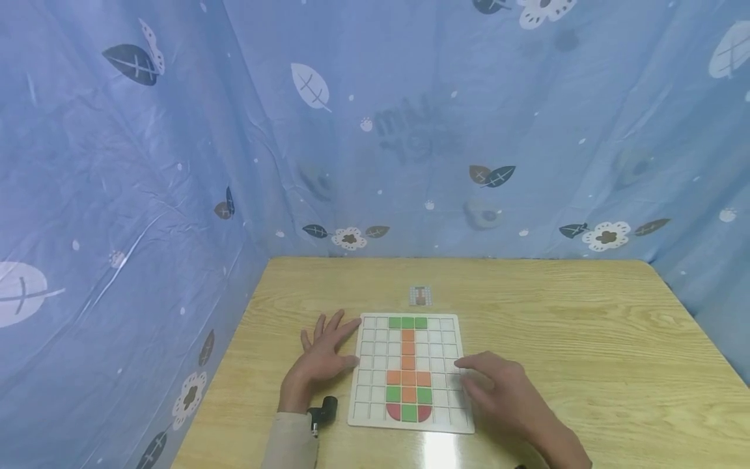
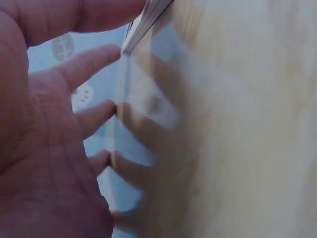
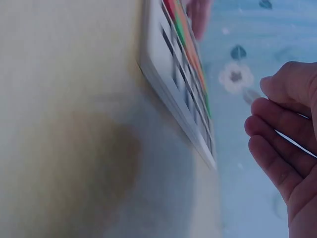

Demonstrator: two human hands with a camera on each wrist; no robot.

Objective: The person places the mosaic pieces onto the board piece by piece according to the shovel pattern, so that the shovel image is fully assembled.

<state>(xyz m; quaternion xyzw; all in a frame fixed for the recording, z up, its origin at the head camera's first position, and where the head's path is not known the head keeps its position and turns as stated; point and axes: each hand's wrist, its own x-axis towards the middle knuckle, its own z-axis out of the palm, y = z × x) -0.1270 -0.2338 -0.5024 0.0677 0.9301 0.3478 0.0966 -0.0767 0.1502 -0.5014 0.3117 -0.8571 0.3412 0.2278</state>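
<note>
A square white grid board (image 1: 370, 394) lies flat on the table, filled in its middle columns with coloured tiles. Green tiles (image 1: 407, 322) form its top row, orange tiles (image 1: 408, 348) run down the centre, and red rounded tiles (image 1: 393, 412) sit at the bottom corners of the pattern. My left hand (image 1: 319, 360) rests at the board's left edge, fingers spread, index fingertip and thumb against it. Over the right edge hovers my right hand (image 1: 498, 389), its fingers loosely bent; nothing shows between them in the right wrist view (image 3: 292, 129).
A small picture card (image 1: 420, 296) with a similar pattern lies behind the board. The wooden table (image 1: 574, 339) extends right. Blue patterned curtains (image 1: 410, 130) enclose the back and sides. A black device (image 1: 325, 410) sits by the left wrist.
</note>
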